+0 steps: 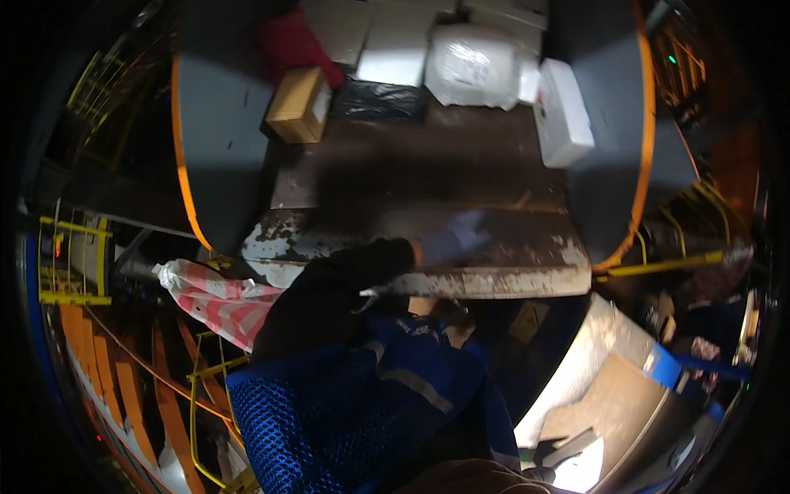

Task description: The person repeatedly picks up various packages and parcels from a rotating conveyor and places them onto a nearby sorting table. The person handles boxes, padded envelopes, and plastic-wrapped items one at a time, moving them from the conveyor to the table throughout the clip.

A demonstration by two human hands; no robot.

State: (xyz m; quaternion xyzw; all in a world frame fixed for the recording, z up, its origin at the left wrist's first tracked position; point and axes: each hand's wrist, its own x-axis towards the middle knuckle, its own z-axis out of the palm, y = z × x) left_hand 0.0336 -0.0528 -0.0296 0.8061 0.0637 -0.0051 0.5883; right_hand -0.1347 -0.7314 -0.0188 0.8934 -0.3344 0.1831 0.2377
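My left hand [458, 238], in a pale grey-blue glove, reaches across the worn front edge of a metal chute [481, 282]. It is blurred by motion, its fingers look extended, and I see nothing in it. Low at the right, a dark-gloved right hand [540, 474] is partly visible against a flat white parcel [581, 466] and appears to grip it; most of that hand is hidden. Under the parcel, brown cardboard [608, 401] lines a pale open container [565, 373].
Up the chute lie a cardboard box [297, 105], a black plastic parcel [379, 100], a white wrapped package [474, 65], a white box [565, 114] and a red parcel [290, 43]. Orange-edged side walls [216, 129] flank them. A red-and-white striped bag [219, 299] hangs left; yellow railings [74, 299] stand beyond.
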